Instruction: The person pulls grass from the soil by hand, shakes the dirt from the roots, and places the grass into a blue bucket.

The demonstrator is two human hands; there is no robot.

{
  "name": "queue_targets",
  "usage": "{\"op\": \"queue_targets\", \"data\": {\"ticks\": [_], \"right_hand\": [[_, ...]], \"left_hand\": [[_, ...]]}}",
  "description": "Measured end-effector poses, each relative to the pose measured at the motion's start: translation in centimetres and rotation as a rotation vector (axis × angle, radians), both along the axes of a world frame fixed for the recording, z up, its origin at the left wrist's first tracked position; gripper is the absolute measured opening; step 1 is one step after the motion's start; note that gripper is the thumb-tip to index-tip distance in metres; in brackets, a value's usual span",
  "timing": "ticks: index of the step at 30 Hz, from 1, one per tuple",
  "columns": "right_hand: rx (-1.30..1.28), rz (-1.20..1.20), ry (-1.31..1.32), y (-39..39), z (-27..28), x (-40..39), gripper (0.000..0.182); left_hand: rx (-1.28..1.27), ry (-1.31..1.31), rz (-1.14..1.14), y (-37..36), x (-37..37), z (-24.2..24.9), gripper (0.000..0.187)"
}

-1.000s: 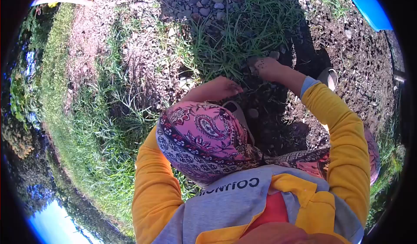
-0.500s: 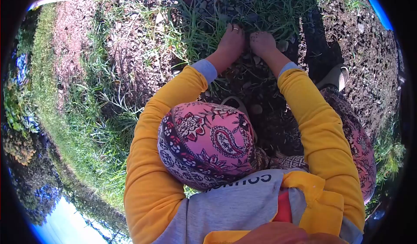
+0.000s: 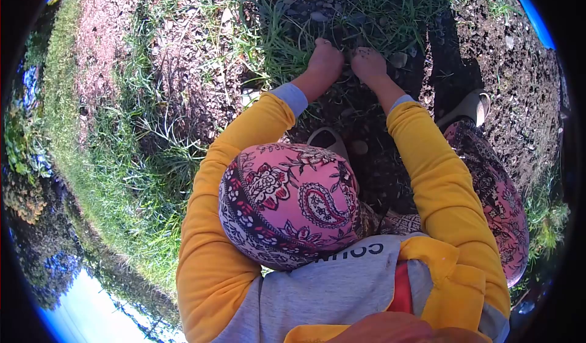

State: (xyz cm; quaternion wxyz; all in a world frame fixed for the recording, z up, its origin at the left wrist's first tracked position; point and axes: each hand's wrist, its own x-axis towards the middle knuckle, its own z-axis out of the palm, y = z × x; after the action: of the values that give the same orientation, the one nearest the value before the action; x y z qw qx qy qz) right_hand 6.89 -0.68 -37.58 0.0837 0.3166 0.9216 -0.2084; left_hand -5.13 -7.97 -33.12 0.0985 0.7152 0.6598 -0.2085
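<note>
My left hand (image 3: 325, 63) is closed at the edge of a clump of green grass (image 3: 293, 43), with blades running in at its fingers. Right beside it, a small gap apart, my right hand (image 3: 368, 65) is closed too, knuckles up and specked with dark soil. Its fingertips point away from me, so what they hold is hidden. Both hands are low over shaded dark soil (image 3: 342, 102) scattered with stones. A pale flat stone (image 3: 398, 59) lies just right of my right hand.
Grey stones (image 3: 318, 16) lie among grass beyond my hands. My shoes (image 3: 473, 108) rest on the soil, and my knee in pink patterned trousers (image 3: 293, 196) rises close below my left forearm. Dry leaf litter (image 3: 189, 68) and more grass (image 3: 140, 184) spread left.
Both hands have drawn slightly back toward me, the left one turning so its fingers are tucked more under. They stay close together, and more stones show beyond them.
</note>
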Motion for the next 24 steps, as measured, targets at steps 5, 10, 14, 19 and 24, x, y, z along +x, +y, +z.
{"op": "queue_targets", "data": {"ticks": [5,10,14,19,24], "right_hand": [[-0.208,-0.335,0.062,-0.8,1.2,-0.2,0.026],[-0.122,-0.259,0.11,-1.3,0.5,0.4,0.029],[-0.146,-0.305,0.169,-2.0,1.9,1.5,0.029],[-0.209,-0.307,0.23,-2.8,4.5,1.7,0.026],[-0.111,-0.228,0.267,-3.2,2.1,2.8,0.027]], "left_hand": [[0.038,-0.031,-0.006,-0.3,0.1,0.5,0.011],[0.03,-0.043,0.005,-0.7,0.4,1.9,0.011],[0.032,-0.061,0.106,-1.7,0.9,2.9,0.012],[0.096,-0.083,0.234,-2.6,1.0,5.0,0.013],[0.118,-0.168,0.353,-4.3,1.2,3.7,0.016]]}}
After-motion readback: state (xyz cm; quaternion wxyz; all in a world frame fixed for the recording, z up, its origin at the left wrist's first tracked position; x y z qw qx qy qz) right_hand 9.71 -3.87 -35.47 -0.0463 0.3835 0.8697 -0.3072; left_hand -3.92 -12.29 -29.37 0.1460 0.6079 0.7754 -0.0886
